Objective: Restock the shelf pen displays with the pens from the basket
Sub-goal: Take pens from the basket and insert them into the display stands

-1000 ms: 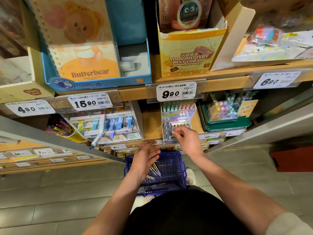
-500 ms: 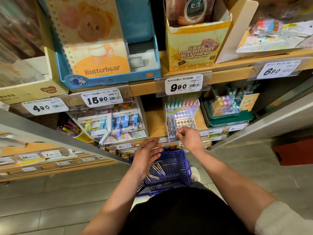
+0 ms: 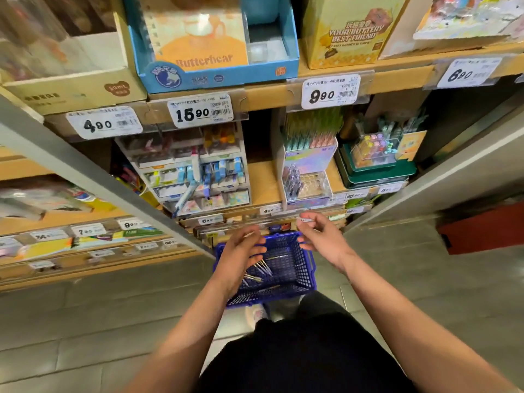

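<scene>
Back from the pen display, the right hand hangs loose and empty; under the left hand's straight fingers, light, stiff pens lie in the basket, probably best pinched mid-barrel.

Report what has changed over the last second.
The right hand has drawn back from the pen display, where its fingertips were at the slots, toward the basket; it now looks empty. The left hand stays over the basket with pens fanned beneath it; whether it grips them is unclear. The display and basket have not moved.
</scene>
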A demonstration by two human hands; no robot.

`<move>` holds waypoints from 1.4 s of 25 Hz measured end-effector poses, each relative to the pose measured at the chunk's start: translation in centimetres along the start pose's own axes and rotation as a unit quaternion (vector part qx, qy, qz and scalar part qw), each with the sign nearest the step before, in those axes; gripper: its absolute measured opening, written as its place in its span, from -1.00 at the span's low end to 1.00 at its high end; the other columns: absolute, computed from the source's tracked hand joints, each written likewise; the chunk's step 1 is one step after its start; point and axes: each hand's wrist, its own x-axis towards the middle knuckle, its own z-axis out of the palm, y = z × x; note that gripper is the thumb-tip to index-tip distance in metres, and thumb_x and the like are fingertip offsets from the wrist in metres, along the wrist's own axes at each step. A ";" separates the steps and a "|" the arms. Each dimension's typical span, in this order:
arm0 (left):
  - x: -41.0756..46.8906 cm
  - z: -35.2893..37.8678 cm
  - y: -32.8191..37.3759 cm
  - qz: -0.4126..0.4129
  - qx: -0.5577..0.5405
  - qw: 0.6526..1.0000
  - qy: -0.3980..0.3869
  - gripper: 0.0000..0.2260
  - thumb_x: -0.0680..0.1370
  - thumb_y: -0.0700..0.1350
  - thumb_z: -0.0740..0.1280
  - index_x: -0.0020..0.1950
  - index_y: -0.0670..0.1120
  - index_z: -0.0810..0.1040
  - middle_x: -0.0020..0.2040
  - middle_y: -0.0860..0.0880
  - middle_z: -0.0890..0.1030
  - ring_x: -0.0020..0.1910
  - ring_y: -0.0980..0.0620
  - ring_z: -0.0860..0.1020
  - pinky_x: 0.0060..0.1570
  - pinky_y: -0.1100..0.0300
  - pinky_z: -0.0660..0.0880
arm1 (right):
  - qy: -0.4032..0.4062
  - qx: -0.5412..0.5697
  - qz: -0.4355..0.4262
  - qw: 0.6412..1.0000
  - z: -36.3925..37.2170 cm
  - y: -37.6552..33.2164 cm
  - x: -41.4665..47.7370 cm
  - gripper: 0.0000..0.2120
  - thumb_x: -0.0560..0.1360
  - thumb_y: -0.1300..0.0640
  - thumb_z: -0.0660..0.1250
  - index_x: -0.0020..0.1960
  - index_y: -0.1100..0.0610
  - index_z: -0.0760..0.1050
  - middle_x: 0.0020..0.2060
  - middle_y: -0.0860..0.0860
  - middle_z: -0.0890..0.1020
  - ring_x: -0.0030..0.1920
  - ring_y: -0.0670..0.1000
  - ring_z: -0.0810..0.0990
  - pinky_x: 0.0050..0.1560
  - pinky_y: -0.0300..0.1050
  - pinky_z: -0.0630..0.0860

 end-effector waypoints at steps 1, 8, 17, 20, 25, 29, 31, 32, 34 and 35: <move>-0.2 -0.2 -0.6 -0.001 -0.004 1.000 0.010 -0.82 0.65 -0.12 0.34 0.25 -0.04 0.58 -0.06 -0.07 0.68 -0.13 -0.01 0.65 -0.08 0.17 0.55 | -0.010 0.000 -0.002 1.000 0.5 0.4 -0.5 -0.70 0.56 -0.01 0.42 0.25 0.02 0.50 -0.05 0.02 0.66 -0.14 -0.05 0.72 -0.13 -0.20 0.64; -1.1 -1.9 -7.7 -0.047 -0.010 0.992 0.119 -0.71 0.65 -0.20 0.32 0.37 -0.15 0.44 -0.08 -0.13 0.64 -0.22 -0.02 0.58 -0.18 0.16 0.49 | -0.081 -0.031 0.044 0.995 2.7 7.9 0.5 -0.71 0.60 0.14 0.36 0.30 0.13 0.47 -0.18 -0.02 0.63 -0.23 -0.02 0.66 -0.17 -0.18 0.63; 9.5 -7.8 -22.9 -0.106 -0.002 0.985 0.133 -0.75 0.66 -0.19 0.29 0.33 -0.06 0.44 -0.01 -0.10 0.65 -0.09 -0.10 0.60 -0.03 0.06 0.51 | -0.113 -0.190 0.058 0.974 3.1 26.1 9.8 -0.81 0.55 0.05 0.43 0.05 -0.18 0.48 -0.14 -0.10 0.68 -0.22 -0.06 0.70 -0.16 -0.13 0.68; 15.6 -10.6 -29.2 -0.116 -0.034 0.982 0.148 -0.84 0.65 -0.19 0.29 0.22 -0.02 0.48 0.00 -0.08 0.64 -0.14 -0.05 0.61 -0.02 0.05 0.52 | -0.094 -0.229 0.084 0.965 3.6 34.0 14.7 -0.78 0.52 0.04 0.45 0.12 -0.11 0.50 -0.17 -0.14 0.70 -0.18 0.03 0.72 -0.09 0.02 0.70; 26.3 -16.5 -40.4 -0.119 -0.041 0.979 0.162 -0.91 0.65 -0.20 0.27 0.12 -0.05 0.50 -0.02 -0.06 0.63 -0.12 -0.04 0.61 -0.11 0.13 0.50 | -0.135 -0.352 0.053 0.925 6.8 48.2 24.9 -0.77 0.52 -0.03 0.44 0.13 -0.14 0.48 -0.25 -0.26 0.66 -0.23 -0.18 0.66 -0.09 -0.15 0.63; 33.0 -19.4 -47.9 -0.127 -0.049 0.977 0.166 -0.92 0.66 -0.21 0.26 0.05 -0.06 0.53 -0.04 -0.11 0.63 -0.13 -0.07 0.60 -0.03 0.09 0.52 | -0.201 -0.534 0.024 0.821 8.6 56.5 34.6 -0.72 0.54 0.08 0.40 0.24 0.08 0.55 0.03 -0.01 0.71 0.09 0.04 0.66 0.15 -0.10 0.53; 36.1 -20.5 -50.7 -0.125 -0.023 0.980 0.156 -0.91 0.66 -0.20 0.26 0.11 -0.10 0.54 -0.03 -0.13 0.65 -0.09 -0.08 0.62 0.05 0.05 0.52 | -0.233 -0.640 -0.007 0.732 9.3 58.7 39.9 -0.77 0.54 0.11 0.36 0.17 0.13 0.62 0.09 0.11 0.70 0.14 0.13 0.65 0.17 -0.03 0.55; 37.4 -21.0 -51.8 -0.126 -0.002 0.981 0.150 -0.90 0.65 -0.20 0.27 0.13 -0.10 0.55 -0.03 -0.12 0.66 -0.08 -0.07 0.63 0.04 0.07 0.51 | -0.239 -0.686 -0.006 0.688 9.7 59.3 42.3 -0.78 0.54 0.11 0.33 0.14 0.13 0.65 0.07 0.13 0.70 0.11 0.13 0.66 0.14 -0.02 0.58; 39.4 -21.7 -52.6 -0.131 0.033 0.981 0.137 -0.92 0.65 -0.18 0.29 0.09 -0.07 0.56 -0.08 -0.07 0.68 -0.10 -0.03 0.64 -0.04 0.13 0.52 | -0.238 -0.752 0.004 0.615 10.7 60.4 46.4 -0.78 0.56 0.11 0.28 0.08 0.15 0.66 0.02 0.14 0.70 0.02 0.12 0.67 0.02 -0.08 0.62; 40.0 -22.1 -52.6 -0.129 0.047 0.982 0.130 -0.94 0.65 -0.17 0.30 0.07 -0.05 0.56 -0.11 -0.05 0.68 -0.12 -0.01 0.64 -0.07 0.14 0.51 | -0.235 -0.771 -0.001 0.592 11.3 61.0 48.1 -0.77 0.57 0.10 0.27 0.07 0.17 0.66 0.01 0.15 0.70 0.00 0.11 0.67 -0.01 -0.11 0.61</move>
